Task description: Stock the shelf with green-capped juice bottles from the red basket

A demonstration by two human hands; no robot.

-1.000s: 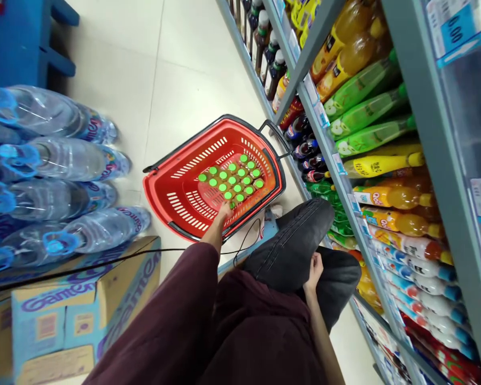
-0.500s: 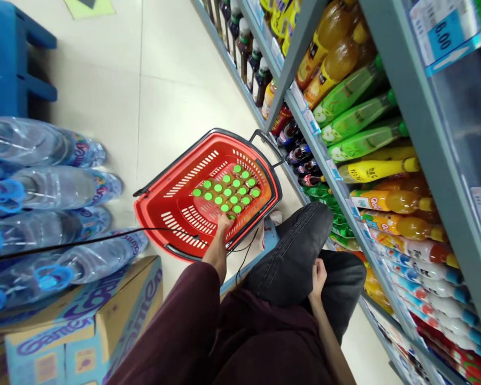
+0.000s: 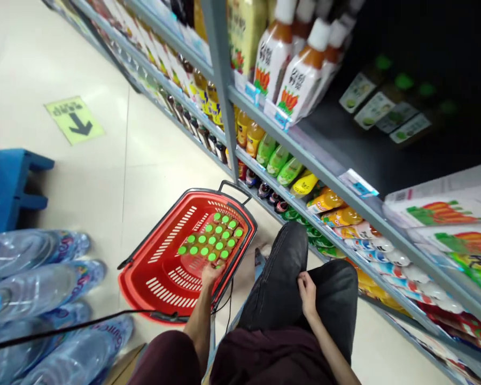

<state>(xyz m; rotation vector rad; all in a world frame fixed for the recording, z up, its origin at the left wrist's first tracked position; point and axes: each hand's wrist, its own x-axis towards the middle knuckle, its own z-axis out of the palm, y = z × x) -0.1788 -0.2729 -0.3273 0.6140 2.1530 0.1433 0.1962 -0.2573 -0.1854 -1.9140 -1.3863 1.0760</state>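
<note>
A red shopping basket [image 3: 138,291] with black handles sits tilted on the floor in front of me. Inside it, several green-capped bottles [image 3: 211,240] stand in tight rows toward the far right end. My left hand [image 3: 209,275] reaches over the near rim, fingers closed around a green-capped bottle at the near edge of the group; the fingertips are partly hidden. On the dark trousers by my knee rests my right hand [image 3: 307,291], fingers loosely curled, with nothing visible in it.
Drink shelves [image 3: 288,139] run along the right, holding juice bottles and, higher up, green-capped bottles [image 3: 379,101] in a dark bay. Large water bottles [image 3: 44,289] and a blue pallet [image 3: 12,187] stand left. A dark cord [image 3: 76,327] crosses to the basket.
My view has tilted up and turned, so upper shelves and a floor arrow sign now show, and the basket sits lower in view. My left hand stays at the bottles, my right hand on the leg.
</note>
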